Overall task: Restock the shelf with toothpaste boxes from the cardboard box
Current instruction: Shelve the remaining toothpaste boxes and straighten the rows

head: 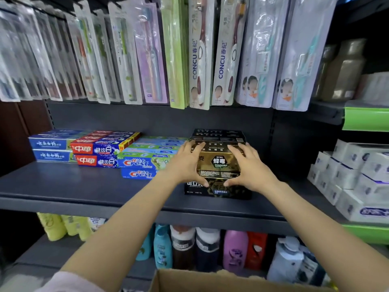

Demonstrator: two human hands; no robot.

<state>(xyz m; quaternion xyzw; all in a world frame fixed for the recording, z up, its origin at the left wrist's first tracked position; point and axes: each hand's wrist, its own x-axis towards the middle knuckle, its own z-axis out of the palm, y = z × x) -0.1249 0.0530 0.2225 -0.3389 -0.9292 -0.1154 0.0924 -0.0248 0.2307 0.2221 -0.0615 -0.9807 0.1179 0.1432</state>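
Note:
On the dark grey shelf [84,186] stands a stack of black and gold toothpaste boxes. My left hand [186,163] and my right hand [250,167] clasp the gold toothpaste box [219,163] on top from both sides, fingers over its top face and thumbs under its front edge. Beneath it lies a black toothpaste box [219,190]; more black boxes [219,133] are stacked behind. The rim of the open cardboard box [210,279] shows at the bottom edge; its contents are hidden.
Left of the stack lie Crest boxes [139,163], red-and-blue boxes [96,150] and blue boxes [52,144]. Toothbrush packs [200,51] hang above. White boxes [353,178] fill the right-hand shelf. Bottles [210,249] stand on the shelf below.

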